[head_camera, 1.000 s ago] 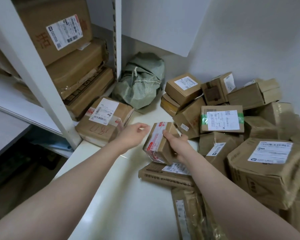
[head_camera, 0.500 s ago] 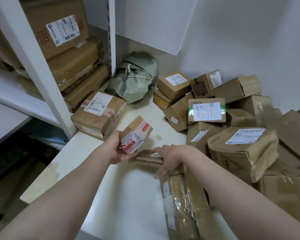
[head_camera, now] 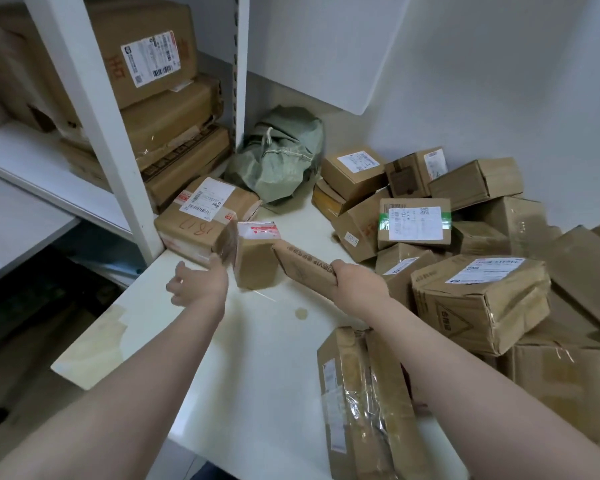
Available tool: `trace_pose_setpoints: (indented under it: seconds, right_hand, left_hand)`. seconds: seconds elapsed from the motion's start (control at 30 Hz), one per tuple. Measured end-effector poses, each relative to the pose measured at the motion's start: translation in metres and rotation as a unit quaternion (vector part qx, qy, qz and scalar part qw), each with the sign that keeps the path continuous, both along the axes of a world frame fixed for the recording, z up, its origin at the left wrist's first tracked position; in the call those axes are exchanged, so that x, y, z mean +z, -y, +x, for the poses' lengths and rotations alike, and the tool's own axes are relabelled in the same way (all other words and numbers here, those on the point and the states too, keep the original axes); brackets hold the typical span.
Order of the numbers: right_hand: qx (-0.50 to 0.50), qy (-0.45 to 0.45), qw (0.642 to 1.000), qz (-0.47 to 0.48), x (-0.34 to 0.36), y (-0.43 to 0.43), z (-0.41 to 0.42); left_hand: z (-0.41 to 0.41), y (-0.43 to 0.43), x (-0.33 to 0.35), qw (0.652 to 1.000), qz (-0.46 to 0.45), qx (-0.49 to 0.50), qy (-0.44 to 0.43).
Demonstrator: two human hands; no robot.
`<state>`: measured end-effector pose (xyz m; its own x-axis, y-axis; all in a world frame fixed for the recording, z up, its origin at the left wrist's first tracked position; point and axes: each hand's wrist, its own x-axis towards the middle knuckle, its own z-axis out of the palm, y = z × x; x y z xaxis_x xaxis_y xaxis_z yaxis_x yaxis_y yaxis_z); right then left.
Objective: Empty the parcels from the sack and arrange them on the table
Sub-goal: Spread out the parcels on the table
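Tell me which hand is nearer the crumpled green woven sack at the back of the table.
Left. The left hand is in front of the crumpled green woven sack, beside the small cardboard parcel. The right hand, gripping a flat cardboard parcel, sits further right.

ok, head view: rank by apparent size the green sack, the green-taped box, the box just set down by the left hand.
1. green sack, clearly the largest.
2. green-taped box and box with red-and-white label by the left hand: look alike; the latter is nearer the camera, so unranked.
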<state>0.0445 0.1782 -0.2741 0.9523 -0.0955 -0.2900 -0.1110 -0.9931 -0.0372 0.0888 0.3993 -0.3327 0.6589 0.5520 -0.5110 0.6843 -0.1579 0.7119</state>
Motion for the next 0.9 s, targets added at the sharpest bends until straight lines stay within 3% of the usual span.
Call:
trace_pose_setpoints:
  seconds: [0.07, 0.13, 0.23, 0.4, 0.53, 0.6, 0.67, 0.73, 0.8, 0.9]
  right_hand:
    - [-0.044, 0.041, 0.998, 0.032, 0.0, -0.001, 0.002]
    - [-0.095, 0.073, 0.99, 0.079, 0.0, 0.001, 0.005]
    - [-0.153, 0.087, 0.972, 0.156, 0.001, 0.006, 0.01]
    - [-0.217, 0.053, 0.944, 0.241, -0.008, 0.004, 0.017]
    - [-0.28, 0.047, 0.913, 0.291, -0.028, 0.001, 0.018]
    - [-0.3, 0.04, 0.908, 0.29, -0.032, 0.003, 0.019]
    - [-0.316, 0.024, 0.903, 0.289, -0.035, 0.006, 0.022]
    - [-0.329, 0.011, 0.897, 0.295, -0.037, 0.007, 0.026]
    - [-0.334, 0.001, 0.896, 0.294, -0.04, 0.002, 0.028]
    - [-0.327, -0.017, 0.899, 0.291, -0.046, -0.009, 0.031]
  left_hand:
    - [0.003, 0.006, 0.003, 0.987, 0.095, -0.104, 0.079]
    - [0.012, 0.01, 0.003, 0.941, 0.192, -0.236, 0.148]
    - [0.033, 0.019, 0.01, 0.894, 0.251, -0.344, 0.137]
    - [0.054, 0.029, -0.002, 0.836, 0.278, -0.471, 0.04]
    - [0.037, 0.03, -0.007, 0.772, 0.316, -0.518, 0.192]
    - [0.024, 0.029, -0.009, 0.743, 0.302, -0.566, 0.19]
    - [0.016, 0.027, -0.008, 0.765, 0.223, -0.599, 0.087]
    - [0.019, 0.022, -0.001, 0.759, 0.165, -0.63, -0.015]
    - [0.024, 0.017, 0.003, 0.768, 0.144, -0.622, -0.055]
    - [0.025, 0.007, -0.005, 0.82, 0.19, -0.534, -0.075]
